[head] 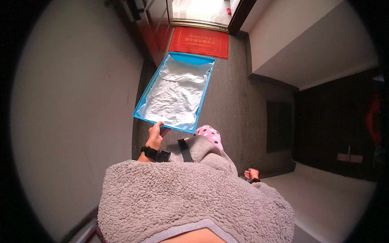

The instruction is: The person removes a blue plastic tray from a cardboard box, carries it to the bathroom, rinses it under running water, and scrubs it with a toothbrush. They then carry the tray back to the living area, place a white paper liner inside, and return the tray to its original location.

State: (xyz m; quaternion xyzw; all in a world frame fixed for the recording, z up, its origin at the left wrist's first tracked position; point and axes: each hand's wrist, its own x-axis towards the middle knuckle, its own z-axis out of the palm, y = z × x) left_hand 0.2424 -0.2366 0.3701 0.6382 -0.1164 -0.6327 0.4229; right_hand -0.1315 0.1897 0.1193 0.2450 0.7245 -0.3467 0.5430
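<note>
My left hand (156, 135) grips the near short side of a shallow blue plastic tray (199, 113), thumb over the rim, and the fingers are hidden beneath. Crumpled white sheeting (174, 97) lines the tray, and a fold crosses it towards the far end. The tray is held out in front of me, above the floor. My right hand (251, 174) hangs low by my right side, apart from the tray. Its fingers look curled, but their inner side is hidden, so I cannot tell whether anything is in them.
A red doormat (199, 42) with yellow writing lies before an open doorway (202, 12). The opened door (155, 27) stands at the left, beside a plain wall (76, 91). On the right are a projecting wall corner (282, 51) and a dark door (331, 127) with a handle.
</note>
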